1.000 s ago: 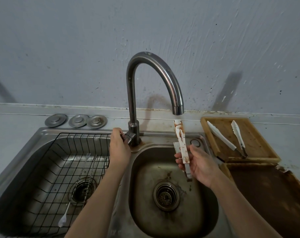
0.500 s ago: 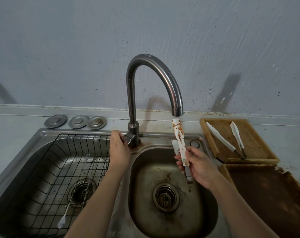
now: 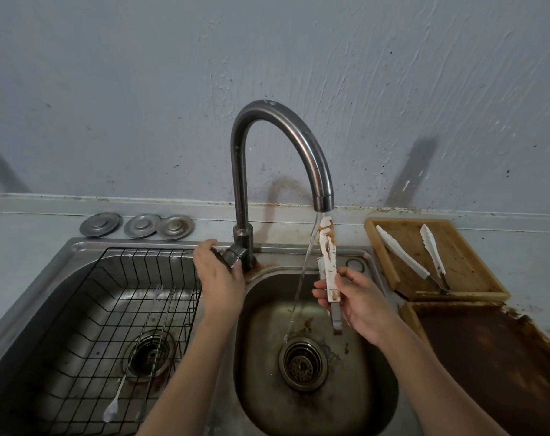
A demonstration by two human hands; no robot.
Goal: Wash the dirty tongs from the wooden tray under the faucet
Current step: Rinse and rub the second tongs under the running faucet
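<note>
Brown-smeared tongs (image 3: 327,247) beside thin stream, handle hidden in right hand (image 3: 360,305).

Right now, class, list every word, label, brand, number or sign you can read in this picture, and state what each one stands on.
None: no readable text shows anywhere.
Faucet: bare metal, no brand visible.
Dirty tongs in the right hand: brown smears only, no print.
Wooden tray and the tongs on it: no markings.
Three metal sink plugs: plain.

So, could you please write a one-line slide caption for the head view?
Left hand on the faucet handle, right hand holding sauce-stained tongs beside the running stream.
</note>
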